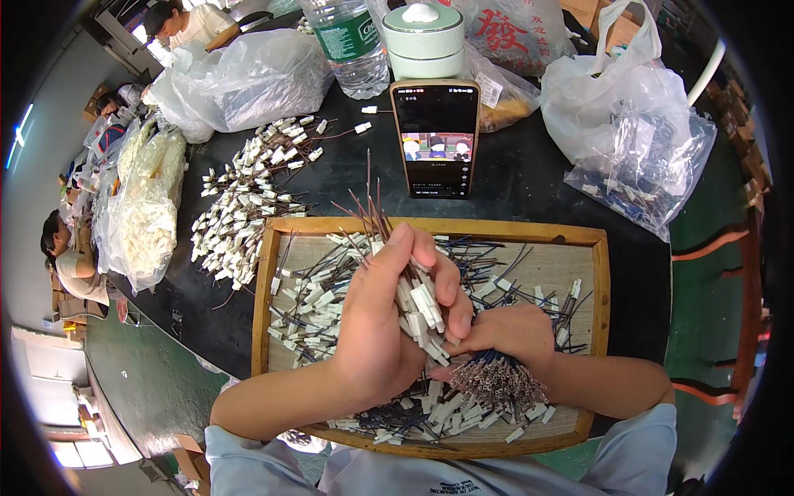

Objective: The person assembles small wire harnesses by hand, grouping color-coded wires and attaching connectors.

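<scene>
The left hand [376, 331] wraps its fingers around a bunch of white plugs [423, 310] over the wooden tray [597, 273]. The right hand [504, 335] pinches their dark wires [496, 376]. Clear plastic bags [248, 78] sit behind.

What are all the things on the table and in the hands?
wooden tray: one, light brown, front of the table, under both hands
loose wired connectors: many, white with dark wires, in the tray
connector pile: one heap, white, on the table left of the tray
phone: one, screen lit, propped upright behind the tray
water bottle: one, clear with a green label, back
round container: one, pale green, behind the phone
plastic bags: several, clear or white, around the back and sides
table: one, black
left hand: holds a bundle of connectors
right hand: grips the bundle's wire ends
</scene>
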`<control>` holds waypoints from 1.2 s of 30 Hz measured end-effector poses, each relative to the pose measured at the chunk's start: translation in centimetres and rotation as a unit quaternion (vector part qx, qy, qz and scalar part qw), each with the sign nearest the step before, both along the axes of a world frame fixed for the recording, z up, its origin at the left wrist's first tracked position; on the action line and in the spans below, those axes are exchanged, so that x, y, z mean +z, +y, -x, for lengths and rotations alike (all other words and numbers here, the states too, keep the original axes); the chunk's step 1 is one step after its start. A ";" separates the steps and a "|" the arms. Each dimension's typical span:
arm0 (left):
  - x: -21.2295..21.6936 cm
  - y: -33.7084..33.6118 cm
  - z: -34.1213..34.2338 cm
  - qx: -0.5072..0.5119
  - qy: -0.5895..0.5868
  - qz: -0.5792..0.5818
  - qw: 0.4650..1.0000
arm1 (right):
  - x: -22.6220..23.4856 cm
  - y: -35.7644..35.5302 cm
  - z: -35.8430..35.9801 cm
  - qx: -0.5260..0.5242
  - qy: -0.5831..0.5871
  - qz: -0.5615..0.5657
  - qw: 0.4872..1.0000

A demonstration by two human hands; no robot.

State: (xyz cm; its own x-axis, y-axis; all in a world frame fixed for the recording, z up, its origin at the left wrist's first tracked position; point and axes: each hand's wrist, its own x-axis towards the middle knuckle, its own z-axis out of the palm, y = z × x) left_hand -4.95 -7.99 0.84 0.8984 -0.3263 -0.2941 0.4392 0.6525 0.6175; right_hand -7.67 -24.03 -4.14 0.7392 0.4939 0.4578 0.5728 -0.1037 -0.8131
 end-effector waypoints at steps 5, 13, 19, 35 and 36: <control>0.0 0.2 0.0 -0.003 -0.014 0.022 1.000 | 0.1 -0.1 -0.1 -0.059 -0.045 -0.025 0.997; -0.6 -0.6 0.5 0.011 -0.032 -0.013 0.999 | 0.2 0.1 0.1 -0.109 -0.039 -0.015 0.993; -0.1 -0.3 0.5 0.000 0.006 -0.036 0.999 | -0.5 0.6 -0.4 -0.082 -0.056 -0.039 0.994; 0.4 0.5 0.3 -0.066 -0.070 0.023 0.995 | -0.4 0.5 -0.2 0.023 -0.004 -0.012 1.000; 0.5 0.4 0.3 -0.064 -0.089 -0.006 0.994 | -0.3 0.5 -0.2 0.017 0.002 -0.009 1.000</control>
State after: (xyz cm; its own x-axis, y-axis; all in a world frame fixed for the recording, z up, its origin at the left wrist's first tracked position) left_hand -5.30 -7.60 1.34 0.8881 -0.4383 -0.1383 0.4006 0.5907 0.7004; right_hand -7.42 -23.55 -4.44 0.7240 0.5107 0.4637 0.5724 -0.0697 -0.8170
